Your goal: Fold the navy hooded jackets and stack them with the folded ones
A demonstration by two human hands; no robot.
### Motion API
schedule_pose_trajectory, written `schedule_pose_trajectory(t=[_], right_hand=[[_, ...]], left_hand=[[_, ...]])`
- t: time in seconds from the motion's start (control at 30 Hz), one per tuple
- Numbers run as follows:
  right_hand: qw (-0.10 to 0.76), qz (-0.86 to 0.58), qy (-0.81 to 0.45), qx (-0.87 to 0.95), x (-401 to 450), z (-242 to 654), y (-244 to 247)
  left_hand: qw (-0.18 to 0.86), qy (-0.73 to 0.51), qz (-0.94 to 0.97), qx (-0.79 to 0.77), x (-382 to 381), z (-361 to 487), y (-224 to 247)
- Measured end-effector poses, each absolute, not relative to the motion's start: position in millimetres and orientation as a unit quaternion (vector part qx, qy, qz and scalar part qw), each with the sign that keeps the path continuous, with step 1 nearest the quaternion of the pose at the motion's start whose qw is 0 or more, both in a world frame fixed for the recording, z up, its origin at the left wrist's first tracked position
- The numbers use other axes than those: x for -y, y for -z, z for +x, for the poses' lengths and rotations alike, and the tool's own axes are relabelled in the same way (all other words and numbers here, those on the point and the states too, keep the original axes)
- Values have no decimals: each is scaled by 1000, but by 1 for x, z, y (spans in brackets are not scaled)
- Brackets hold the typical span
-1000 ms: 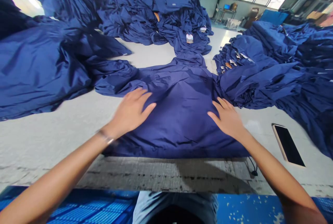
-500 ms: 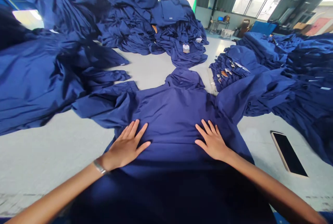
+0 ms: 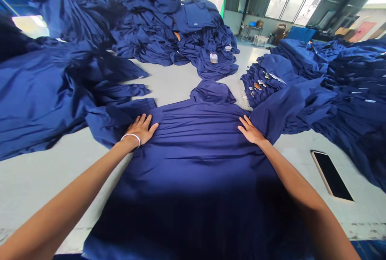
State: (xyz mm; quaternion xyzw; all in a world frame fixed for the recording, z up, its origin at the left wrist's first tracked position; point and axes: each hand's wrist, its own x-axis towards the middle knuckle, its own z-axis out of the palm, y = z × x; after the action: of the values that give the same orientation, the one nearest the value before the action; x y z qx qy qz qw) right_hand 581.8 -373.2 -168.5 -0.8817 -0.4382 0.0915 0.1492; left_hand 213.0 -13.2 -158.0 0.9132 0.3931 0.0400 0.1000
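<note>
A navy blue hooded garment (image 3: 193, 155) lies spread out in front of me, its hood (image 3: 212, 91) pointing away and its sleeves out to both sides. My left hand (image 3: 141, 128) rests flat on it near the left shoulder, fingers stretched, a silver bangle at the wrist. On the opposite shoulder, by the start of the right sleeve (image 3: 280, 107), my right hand (image 3: 251, 130) lies palm down with fingers extended. Crosswise wrinkles run over the cloth between the two hands. The near part of the garment is in dark shadow.
A phone (image 3: 333, 176) lies on the white table (image 3: 173, 78) at the right. Another navy garment (image 3: 36, 95) spreads at the left. Heaped navy garments (image 3: 157, 30) stand at the back; a folded stack with tags (image 3: 265, 77) and more piles (image 3: 356, 79) lie at the right.
Both my hands have slid forward and outward over the garment, from its upper middle to the shoulders. New crosswise wrinkles show between them.
</note>
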Motion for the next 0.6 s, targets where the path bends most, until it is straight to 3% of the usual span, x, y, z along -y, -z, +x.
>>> schedule_pose_trajectory(t=[0.07,0.23,0.4,0.5,0.6], right_hand=[[156,-878,-72,446,376,575,161],[248,-827,81,499,397,571,110],[273,-884,281,253,430,643,24],[296,-911,283,54,442,702,-9],[375,-904,199,-46,443,743,-16]], left_hand=[[99,-53,917,-383,12,208,159],[91,-221,930,-278,34,232,152],[142,-204,958,-144,85,284,125],[168,-195,962,-87,122,324,111],[186,-188,964,-35,161,365,105]])
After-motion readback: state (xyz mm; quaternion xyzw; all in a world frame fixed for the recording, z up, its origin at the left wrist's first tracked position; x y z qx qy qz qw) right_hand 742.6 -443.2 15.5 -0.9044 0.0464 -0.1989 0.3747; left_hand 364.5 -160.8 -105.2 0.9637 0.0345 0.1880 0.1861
